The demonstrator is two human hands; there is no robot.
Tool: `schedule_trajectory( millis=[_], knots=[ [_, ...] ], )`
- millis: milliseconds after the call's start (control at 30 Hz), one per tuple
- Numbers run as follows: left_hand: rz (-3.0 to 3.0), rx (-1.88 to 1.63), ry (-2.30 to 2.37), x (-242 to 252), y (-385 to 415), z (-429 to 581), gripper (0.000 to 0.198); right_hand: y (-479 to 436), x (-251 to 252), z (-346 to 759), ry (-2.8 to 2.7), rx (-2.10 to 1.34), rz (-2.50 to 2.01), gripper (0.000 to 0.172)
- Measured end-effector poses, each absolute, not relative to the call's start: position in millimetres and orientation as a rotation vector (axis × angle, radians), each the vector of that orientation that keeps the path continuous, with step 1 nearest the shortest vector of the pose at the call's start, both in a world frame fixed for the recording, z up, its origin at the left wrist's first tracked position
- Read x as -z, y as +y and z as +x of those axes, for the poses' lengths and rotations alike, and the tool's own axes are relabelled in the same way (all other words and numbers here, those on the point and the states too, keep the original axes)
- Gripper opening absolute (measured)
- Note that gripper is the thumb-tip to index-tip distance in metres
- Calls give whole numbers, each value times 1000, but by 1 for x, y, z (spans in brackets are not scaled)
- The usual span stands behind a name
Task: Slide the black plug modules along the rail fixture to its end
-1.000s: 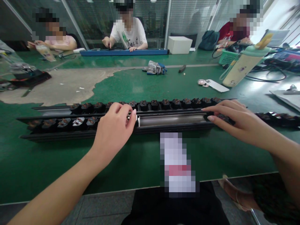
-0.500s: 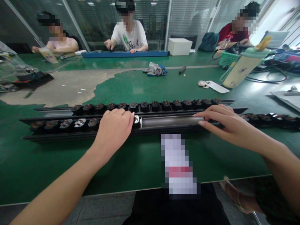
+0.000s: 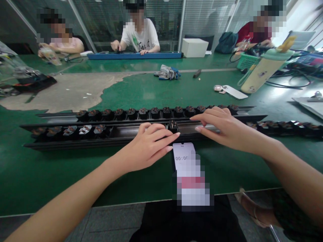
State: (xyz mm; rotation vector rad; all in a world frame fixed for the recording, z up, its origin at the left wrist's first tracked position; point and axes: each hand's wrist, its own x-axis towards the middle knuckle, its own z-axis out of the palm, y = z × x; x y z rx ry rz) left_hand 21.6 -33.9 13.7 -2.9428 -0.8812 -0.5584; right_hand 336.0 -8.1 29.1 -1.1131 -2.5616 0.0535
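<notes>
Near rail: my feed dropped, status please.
Left hand open, flat on near rail. Right hand open, fingers on rail. Lone socket module between them. Phone just in front.

Illumination was even and moderately bright, supplied from overhead and by daylight at the upper right, where the window (image 3: 300,20) was overexposed. The green table (image 3: 151,90) carried a soft sheen; the rail (image 3: 118,132) channel showed a dull highlight. Shadows beneath the left hand (image 3: 148,148) and right hand (image 3: 224,129) were faint. Wide-angle distortion bowed the rail toward the frame edges; distant background was soft
</notes>
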Motion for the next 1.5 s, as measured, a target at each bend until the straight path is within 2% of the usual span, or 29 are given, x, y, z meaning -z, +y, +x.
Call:
schedule_trajectory(
  millis=[100, 267, 400, 633, 833, 1133, 1300, 1400, 1500],
  knots=[
    [-2922, 662, -769, -18, -34, 19, 36, -5, -29, 325, -2621, -61, -1082, 44],
    [-2577, 799, -1111, -30, -27, 7, 41, 4, -28, 305, -2712, -37, -1019, 54],
    [-2361, 633, -1283, -29, -13, -3, 47, 17, -22, 286, -2780, 43, -954, 58],
    [-2392, 393, -1490, -17, 1, -12, 49, 29, -16, 271, -2811, 5, -881, 38],
    [-2342, 341, -1578, -20, -2, -11, 51, 26, -17, 306, -2756, -53, -974, 31],
    [-1997, 209, -1845, -48, -7, -24, 59, 20, -10, 389, -2594, -149, -1270, 46],
    [-1881, 68, -2123, -70, -13, -29, 59, 18, -11, 417, -2560, -165, -1368, 48],
    [-1770, -11, -2356, -72, -15, -30, 60, 15, -13, 432, -2532, -184, -1450, 48],
    [-1741, -123, -2399, -68, -18, -29, 62, 11, -16, 446, -2475, -206, -1550, 50]
  ],
)
